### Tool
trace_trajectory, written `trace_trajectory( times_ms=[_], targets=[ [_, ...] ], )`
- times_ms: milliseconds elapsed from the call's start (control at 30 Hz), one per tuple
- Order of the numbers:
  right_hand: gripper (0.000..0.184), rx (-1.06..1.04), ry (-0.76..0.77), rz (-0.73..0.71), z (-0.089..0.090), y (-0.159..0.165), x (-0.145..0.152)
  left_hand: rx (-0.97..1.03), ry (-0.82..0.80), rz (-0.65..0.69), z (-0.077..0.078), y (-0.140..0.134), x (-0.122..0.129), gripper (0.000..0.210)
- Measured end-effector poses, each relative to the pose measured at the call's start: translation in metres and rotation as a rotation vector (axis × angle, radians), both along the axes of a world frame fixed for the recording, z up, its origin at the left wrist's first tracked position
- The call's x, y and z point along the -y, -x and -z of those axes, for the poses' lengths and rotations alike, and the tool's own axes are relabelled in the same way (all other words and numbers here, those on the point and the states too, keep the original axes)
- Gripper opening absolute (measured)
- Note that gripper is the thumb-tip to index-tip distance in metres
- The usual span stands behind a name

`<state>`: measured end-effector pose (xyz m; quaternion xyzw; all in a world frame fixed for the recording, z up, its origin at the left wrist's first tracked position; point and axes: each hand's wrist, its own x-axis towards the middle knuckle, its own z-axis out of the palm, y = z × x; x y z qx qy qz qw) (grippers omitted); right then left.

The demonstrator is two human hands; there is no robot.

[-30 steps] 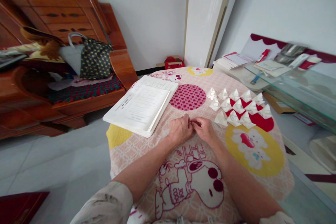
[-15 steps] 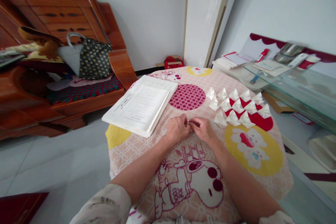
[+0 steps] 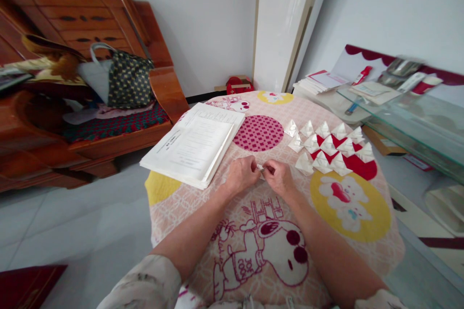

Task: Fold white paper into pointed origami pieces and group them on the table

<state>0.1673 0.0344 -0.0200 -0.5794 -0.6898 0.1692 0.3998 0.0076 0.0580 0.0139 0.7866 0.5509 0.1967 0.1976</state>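
Between my two hands is a small folded piece of white paper (image 3: 261, 170), mostly hidden by the fingers. My left hand (image 3: 242, 174) is closed in a pinch on its left side. On the other side my right hand (image 3: 278, 176) pinches it too, thumb and forefinger together. To the right of my hands stand several folded white paper shapes (image 3: 328, 146) with pointed tops, set out in rough rows. A stack of printed white sheets (image 3: 192, 147) lies to the left of my hands.
A patterned pink cloth (image 3: 275, 193) covers the round table. On the right, a glass shelf (image 3: 409, 116) holds papers, a cup and other items. A wooden bench (image 3: 159, 87) with a checked bag (image 3: 130, 79) stands at left, and a tall white air conditioner (image 3: 277, 34) behind.
My hands have moved slightly apart, the left one a little to the left. More of the white paper now shows between the fingers.
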Motion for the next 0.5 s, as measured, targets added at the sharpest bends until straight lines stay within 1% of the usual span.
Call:
trace_trajectory(
  times_ms=[100,200,267,367,433,500],
  targets=[
    [0.014,-0.121,0.058,0.061,-0.004,-0.009,0.0,0.071,0.053,0.054,-0.002,0.006,-0.006,0.006],
    [0.016,-0.229,0.16,0.133,-0.008,-0.018,0.001,0.2,0.136,0.13,-0.001,0.016,-0.014,0.006],
    [0.015,-0.272,0.207,0.154,-0.01,-0.021,0.001,0.275,0.191,0.181,0.001,0.024,-0.02,0.007],
    [0.014,-0.301,0.219,0.16,-0.01,-0.021,0.0,0.369,0.275,0.226,0.002,0.036,-0.027,0.008],
    [0.014,-0.305,0.216,0.162,-0.01,-0.02,0.0,0.382,0.347,0.276,0.001,0.042,-0.029,0.008],
    [0.014,-0.301,0.219,0.171,-0.01,-0.02,-0.001,0.363,0.354,0.285,0.0,0.047,-0.03,0.009]
  ],
)
